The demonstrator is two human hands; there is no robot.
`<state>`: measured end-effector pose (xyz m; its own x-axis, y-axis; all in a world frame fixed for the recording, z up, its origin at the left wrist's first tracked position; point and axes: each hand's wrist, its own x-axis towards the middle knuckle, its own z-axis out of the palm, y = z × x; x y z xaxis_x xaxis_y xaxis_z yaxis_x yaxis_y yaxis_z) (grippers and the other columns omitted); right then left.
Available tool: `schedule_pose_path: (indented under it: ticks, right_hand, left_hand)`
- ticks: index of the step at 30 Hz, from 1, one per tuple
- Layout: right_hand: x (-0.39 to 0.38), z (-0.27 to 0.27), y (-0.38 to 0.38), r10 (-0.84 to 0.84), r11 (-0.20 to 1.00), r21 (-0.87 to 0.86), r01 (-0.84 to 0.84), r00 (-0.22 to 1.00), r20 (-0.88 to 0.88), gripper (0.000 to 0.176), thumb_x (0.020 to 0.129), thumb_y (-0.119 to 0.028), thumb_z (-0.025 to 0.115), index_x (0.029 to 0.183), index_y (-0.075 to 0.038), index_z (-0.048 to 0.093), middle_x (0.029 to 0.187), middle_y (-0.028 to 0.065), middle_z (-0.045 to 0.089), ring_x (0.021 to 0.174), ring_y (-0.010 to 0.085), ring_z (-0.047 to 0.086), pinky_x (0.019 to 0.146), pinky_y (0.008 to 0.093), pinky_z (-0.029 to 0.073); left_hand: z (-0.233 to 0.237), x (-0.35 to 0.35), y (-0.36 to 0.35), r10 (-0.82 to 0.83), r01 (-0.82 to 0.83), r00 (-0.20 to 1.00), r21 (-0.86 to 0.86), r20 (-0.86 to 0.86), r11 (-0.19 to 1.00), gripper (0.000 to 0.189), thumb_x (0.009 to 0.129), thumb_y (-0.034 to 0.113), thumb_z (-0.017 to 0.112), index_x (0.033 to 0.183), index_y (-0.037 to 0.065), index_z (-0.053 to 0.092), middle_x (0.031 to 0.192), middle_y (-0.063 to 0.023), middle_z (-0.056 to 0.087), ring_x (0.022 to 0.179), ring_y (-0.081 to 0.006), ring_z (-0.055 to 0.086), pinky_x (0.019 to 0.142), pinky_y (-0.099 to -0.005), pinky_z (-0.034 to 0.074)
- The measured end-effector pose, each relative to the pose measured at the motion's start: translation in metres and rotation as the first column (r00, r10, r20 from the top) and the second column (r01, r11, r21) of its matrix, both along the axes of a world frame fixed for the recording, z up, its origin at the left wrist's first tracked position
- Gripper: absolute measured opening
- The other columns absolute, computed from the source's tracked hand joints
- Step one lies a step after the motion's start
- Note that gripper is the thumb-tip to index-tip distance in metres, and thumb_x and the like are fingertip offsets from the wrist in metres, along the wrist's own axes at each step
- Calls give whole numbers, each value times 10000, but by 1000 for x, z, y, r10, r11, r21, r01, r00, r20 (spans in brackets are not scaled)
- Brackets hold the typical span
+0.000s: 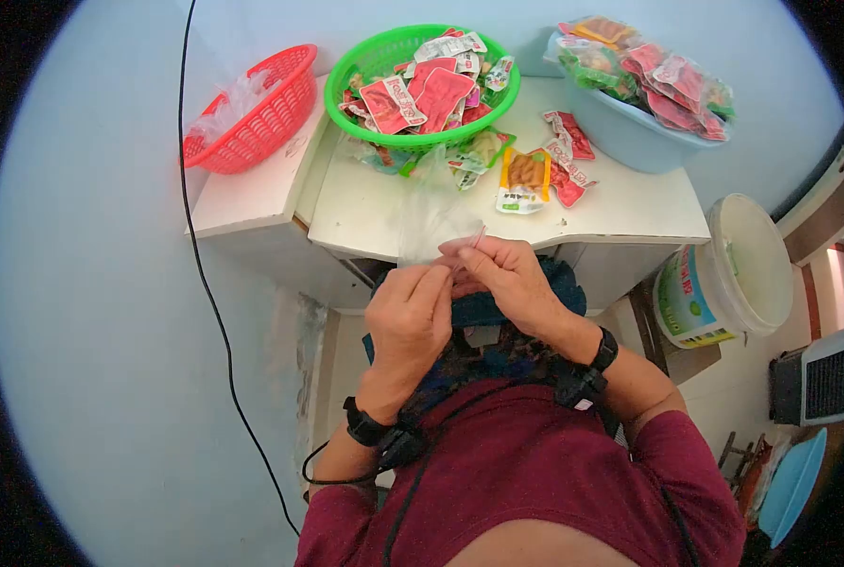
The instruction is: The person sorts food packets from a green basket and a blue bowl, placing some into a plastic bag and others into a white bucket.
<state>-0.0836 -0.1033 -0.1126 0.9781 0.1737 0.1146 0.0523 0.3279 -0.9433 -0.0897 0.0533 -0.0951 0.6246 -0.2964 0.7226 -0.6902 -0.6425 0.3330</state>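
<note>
A clear plastic bag (pixel 427 217) hangs over the front edge of the white table, its near end gathered between my hands. My left hand (pixel 408 312) pinches the bag's edge with thumb and forefinger. Close beside it, my right hand (pixel 505 282) is closed on the same end of the bag. A thin pale pink strip (pixel 480 236) sticks up at the right fingertips. Just beyond the bag, several snack packets lie on the table, among them a yellow-edged packet (pixel 524 180) and a red packet (pixel 566 184).
A green basket (pixel 346 71) full of red and white packets stands at the back of the white table (pixel 620 213). To its left is a red basket (pixel 290 104) with clear bags; to its right, a heaped light blue basin (pixel 620 142). A white bucket (pixel 687 293) stands right.
</note>
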Motion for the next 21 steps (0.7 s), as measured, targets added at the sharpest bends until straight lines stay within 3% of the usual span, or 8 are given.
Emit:
schedule_pose_path:
  ticks: [6, 11, 15, 17, 21]
  right_hand:
    - [5, -3, -3, -41, 998, -46, 40, 999, -31, 242, 962, -181, 575, 1020, 32, 676, 871, 78, 698, 769, 119, 664, 662, 254, 558]
    - [6, -14, -9, -45, 995, -89, 39, 997, -68, 218, 946, -174, 604, 996, 29, 667, 841, 86, 696, 724, 139, 680, 626, 253, 560]
    - [8, -25, -16, -98, 976, -201, 80, 992, -82, 164, 917, -138, 616, 901, 17, 667, 776, 69, 685, 643, 123, 665, 566, 239, 539]
    - [10, -28, -20, -81, 966, -253, 48, 989, -121, 141, 897, -114, 617, 929, 21, 646, 769, 66, 679, 636, 121, 663, 563, 239, 538]
    - [11, -32, -16, -177, 940, -312, 137, 979, -104, 195, 854, -46, 601, 1035, 26, 591, 762, 90, 668, 632, 139, 664, 560, 275, 540]
  left_hand:
    - [-10, 6, -2, -8, 8, 1000, -47, -9, 999, 114, 793, -7, 665, 897, 30, 636, 840, -116, 640, 746, -296, 629, 649, -364, 509]
    - [-12, 6, -3, 33, -48, 992, -127, -121, 991, 82, 833, -1, 633, 902, 38, 612, 813, -117, 605, 701, -301, 600, 600, -374, 484]
    - [-13, 15, 3, 194, -192, 981, -139, 4, 972, 57, 875, 31, 616, 931, 35, 606, 809, -123, 599, 694, -290, 594, 600, -358, 479]
    - [-6, 17, 6, 311, -298, 947, -140, 76, 944, 57, 895, 51, 608, 941, 16, 607, 799, -135, 594, 680, -257, 583, 614, -323, 473]
    - [-3, 16, 3, 294, -286, 942, -70, 162, 956, 69, 900, 46, 605, 968, 37, 611, 809, -134, 610, 647, -297, 598, 583, -376, 480]
